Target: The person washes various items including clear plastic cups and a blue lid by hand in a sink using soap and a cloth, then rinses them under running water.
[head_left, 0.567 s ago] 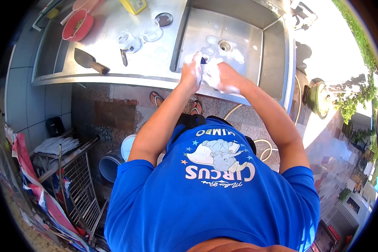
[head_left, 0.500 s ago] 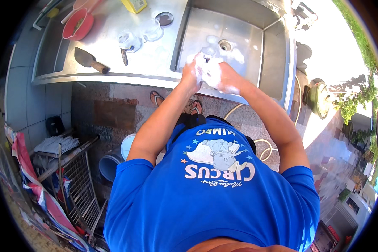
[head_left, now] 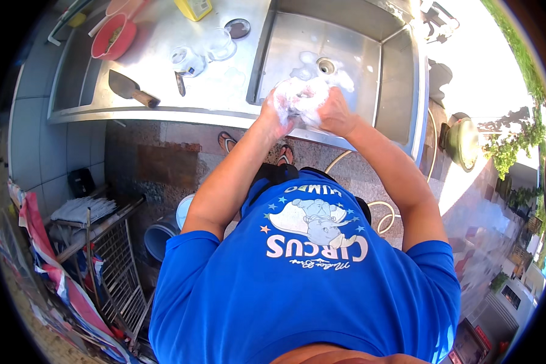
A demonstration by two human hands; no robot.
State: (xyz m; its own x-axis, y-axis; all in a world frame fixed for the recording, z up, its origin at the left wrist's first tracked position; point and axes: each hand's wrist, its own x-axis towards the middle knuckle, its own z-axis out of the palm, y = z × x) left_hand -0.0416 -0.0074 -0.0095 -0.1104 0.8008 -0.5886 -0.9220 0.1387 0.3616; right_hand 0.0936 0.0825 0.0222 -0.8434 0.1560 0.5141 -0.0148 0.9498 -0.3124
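Observation:
Both my hands are at the near edge of the steel sink [head_left: 370, 73], thick with white soap foam [head_left: 304, 97]. My left hand [head_left: 276, 114] is curled round the left side of the foamy mass. Against its other side my right hand [head_left: 335, 114] is closed, with the fingers bent inward. A dark patch shows low in the suds between them, but the lather hides what they hold. Beyond the hands lies the round drain [head_left: 326, 65], with foam streaks around it.
On the steel counter to the left lie a wooden-handled scraper [head_left: 130, 89], a small dark-bladed tool [head_left: 180, 84], clear containers [head_left: 188, 61], a dark round lid [head_left: 238, 28], a red bowl [head_left: 114, 37] and a yellow container [head_left: 194, 7]. A hose [head_left: 382, 212] runs below.
My hands have shifted slightly against each other, and the right wrist has turned, bringing its fingers higher. The foam between them has changed shape. The counter things stay put.

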